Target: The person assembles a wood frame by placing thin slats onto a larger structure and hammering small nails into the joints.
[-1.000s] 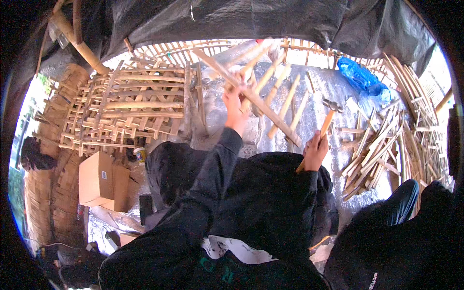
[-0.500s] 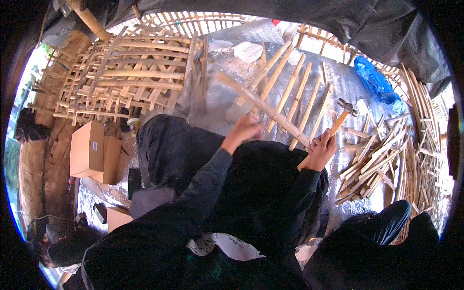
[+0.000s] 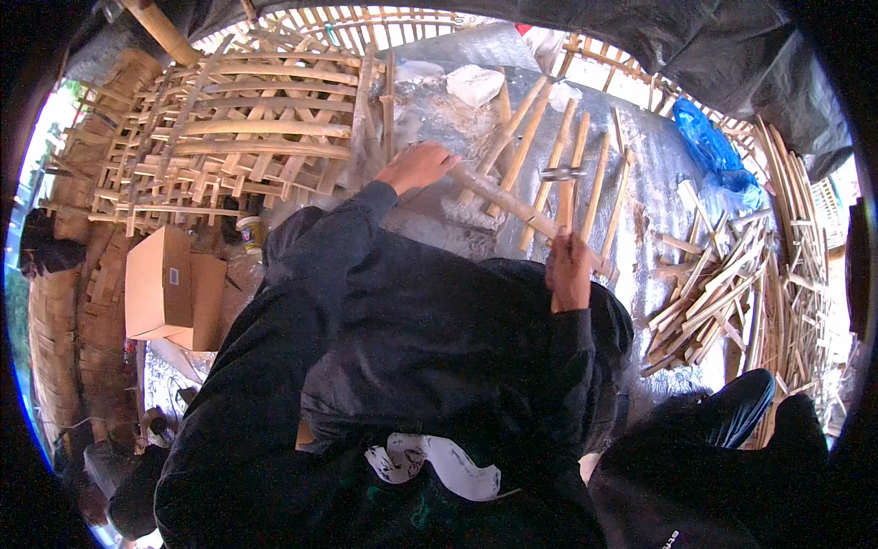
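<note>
Bamboo slats lie side by side just ahead of both hands, crossed by one long bamboo strip (image 3: pixel 512 203) running between them. Left hand (image 3: pixel 416 166) presses flat on the strip's far end; right hand (image 3: pixel 571 270) is closed around a hammer (image 3: pixel 563 188) handle, its head above the slats. Pinning the strip firmly and striking squarely looks wise, fingers well aside.

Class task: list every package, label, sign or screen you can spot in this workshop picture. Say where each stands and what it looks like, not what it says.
Cardboard box: far left, below the stacked bamboo frames; brown, rectangular, flaps partly open.
Label: on the box's side; small, pale, rectangular.
Plastic bag: upper right, beside the loose bamboo strips; blue, crumpled.
No signs or screens show.
</note>
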A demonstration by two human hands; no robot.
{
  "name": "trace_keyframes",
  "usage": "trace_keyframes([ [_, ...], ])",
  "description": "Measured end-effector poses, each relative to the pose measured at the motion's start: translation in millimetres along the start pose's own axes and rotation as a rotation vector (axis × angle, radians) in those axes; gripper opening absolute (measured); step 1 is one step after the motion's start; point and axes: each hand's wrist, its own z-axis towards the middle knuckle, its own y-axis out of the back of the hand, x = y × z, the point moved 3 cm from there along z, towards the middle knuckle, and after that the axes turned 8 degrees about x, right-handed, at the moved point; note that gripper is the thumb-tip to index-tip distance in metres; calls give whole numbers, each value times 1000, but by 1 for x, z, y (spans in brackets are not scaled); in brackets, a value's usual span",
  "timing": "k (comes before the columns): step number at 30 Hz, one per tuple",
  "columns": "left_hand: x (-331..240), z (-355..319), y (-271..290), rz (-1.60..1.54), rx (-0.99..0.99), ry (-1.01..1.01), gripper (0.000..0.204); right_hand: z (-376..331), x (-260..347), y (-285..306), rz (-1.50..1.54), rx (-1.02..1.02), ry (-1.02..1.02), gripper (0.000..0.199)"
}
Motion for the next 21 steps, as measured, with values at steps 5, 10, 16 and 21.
trace_keyframes([
  [5, -5, -20, -11, 141, 46, 61, 47, -5, -6, -46, -312, 159, 99, 33],
  [10, -12, -24, -15, 124, -8, 29, 40, 4, -4, -67, -345, 246, 23, 33],
  [16, -20, -16, -8, 45, 42, 50, 39, 0, 19, -73, 54, 250, -344, 35],
  [21, -22, -15, -7, 55, 148, 81, 41, 11, -3, -55, 323, 301, -391, 36],
])
